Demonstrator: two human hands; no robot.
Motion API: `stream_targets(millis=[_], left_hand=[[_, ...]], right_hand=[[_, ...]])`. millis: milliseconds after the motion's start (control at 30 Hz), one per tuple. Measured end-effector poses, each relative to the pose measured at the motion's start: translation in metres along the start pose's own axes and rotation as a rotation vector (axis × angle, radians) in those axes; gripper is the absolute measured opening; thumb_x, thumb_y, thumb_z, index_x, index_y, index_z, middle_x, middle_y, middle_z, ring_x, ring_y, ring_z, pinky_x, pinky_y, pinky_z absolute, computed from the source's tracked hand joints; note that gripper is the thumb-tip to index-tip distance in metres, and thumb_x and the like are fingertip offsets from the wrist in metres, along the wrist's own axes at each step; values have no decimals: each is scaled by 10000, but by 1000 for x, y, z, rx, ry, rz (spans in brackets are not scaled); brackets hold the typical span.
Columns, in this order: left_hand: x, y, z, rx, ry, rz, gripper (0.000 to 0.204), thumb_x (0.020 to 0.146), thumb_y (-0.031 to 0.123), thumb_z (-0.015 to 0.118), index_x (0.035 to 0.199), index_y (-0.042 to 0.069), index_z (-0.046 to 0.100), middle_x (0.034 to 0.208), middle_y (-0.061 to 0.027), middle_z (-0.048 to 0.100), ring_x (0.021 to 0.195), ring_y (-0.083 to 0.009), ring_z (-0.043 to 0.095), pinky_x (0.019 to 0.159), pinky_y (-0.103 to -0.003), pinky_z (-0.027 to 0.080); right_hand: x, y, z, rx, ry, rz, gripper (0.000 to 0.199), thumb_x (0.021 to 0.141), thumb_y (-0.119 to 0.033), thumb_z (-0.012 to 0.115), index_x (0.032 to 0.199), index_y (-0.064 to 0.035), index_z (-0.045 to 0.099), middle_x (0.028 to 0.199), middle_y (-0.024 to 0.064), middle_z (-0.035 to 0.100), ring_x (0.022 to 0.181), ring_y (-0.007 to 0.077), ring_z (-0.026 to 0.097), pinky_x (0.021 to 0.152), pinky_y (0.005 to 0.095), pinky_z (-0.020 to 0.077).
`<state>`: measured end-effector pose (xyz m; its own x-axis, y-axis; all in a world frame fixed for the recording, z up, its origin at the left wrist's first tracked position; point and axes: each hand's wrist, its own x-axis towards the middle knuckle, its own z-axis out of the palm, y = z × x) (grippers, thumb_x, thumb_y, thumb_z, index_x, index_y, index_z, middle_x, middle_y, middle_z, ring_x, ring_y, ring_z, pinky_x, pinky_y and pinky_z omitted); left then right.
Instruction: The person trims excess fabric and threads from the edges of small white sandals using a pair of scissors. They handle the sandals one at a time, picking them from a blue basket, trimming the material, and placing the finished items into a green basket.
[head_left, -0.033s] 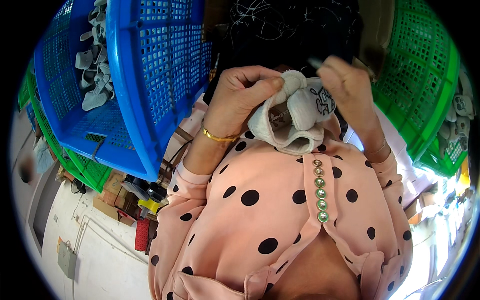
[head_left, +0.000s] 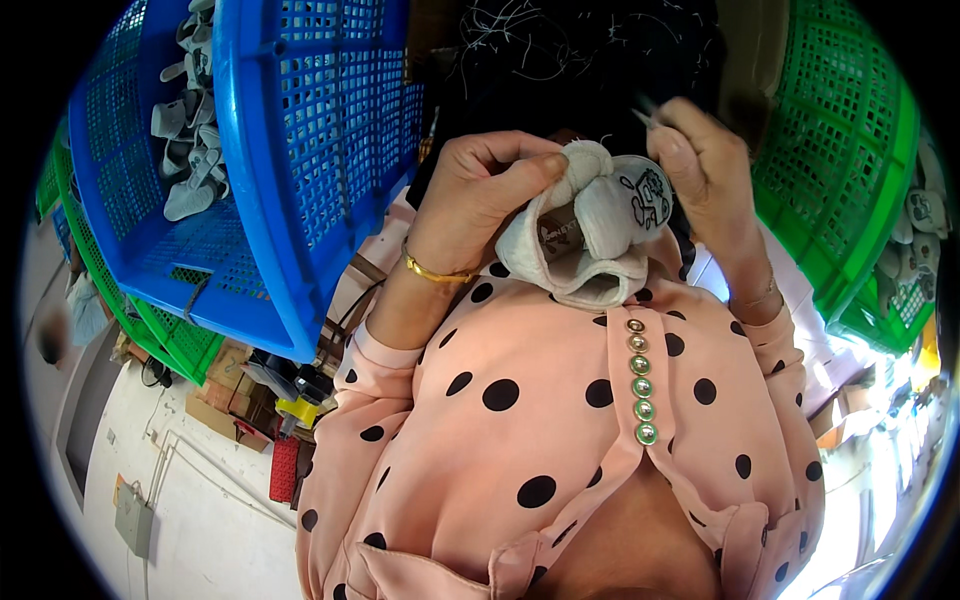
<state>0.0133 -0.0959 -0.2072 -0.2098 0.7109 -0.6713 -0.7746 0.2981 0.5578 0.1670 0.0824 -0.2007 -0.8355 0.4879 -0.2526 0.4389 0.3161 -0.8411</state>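
While the left hand (head_left: 480, 195) grips a small grey sock (head_left: 600, 225) with fingers wrapped around it, the right hand (head_left: 700, 165) pinches a thin tool (head_left: 645, 115) just above the sock, right of the blue basket (head_left: 300, 150).

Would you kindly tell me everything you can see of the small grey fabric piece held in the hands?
The grey fabric piece looks soft and knitted, bunched into rounded folds, with a dark printed figure on one lobe and a brown label near its middle. It is held up against the pink dotted blouse. The left hand pinches its upper left fold; the right hand, holding a thin tool, touches its right side.
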Motion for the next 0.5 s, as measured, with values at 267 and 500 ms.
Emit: stream_targets(millis=[267,500], left_hand=[[0,1,4,128,22,94,167,863,72,702,986,-41,717,823,-56,697,709,-71,625,646,-210,515],[5,14,4,438,103,358,134,819,54,715,934,-11,731,791,-52,694,683,-82,610,625,-218,482]], right_hand=[[20,-11,8,-482,-80,-126,206,824,-164,667,1011,-100,612,746,147,632,664,324,630,614,349,504],[6,-22,0,-199,-40,51,264,845,-298,704,980,-89,616,747,93,665,681,296,656,607,360,505]])
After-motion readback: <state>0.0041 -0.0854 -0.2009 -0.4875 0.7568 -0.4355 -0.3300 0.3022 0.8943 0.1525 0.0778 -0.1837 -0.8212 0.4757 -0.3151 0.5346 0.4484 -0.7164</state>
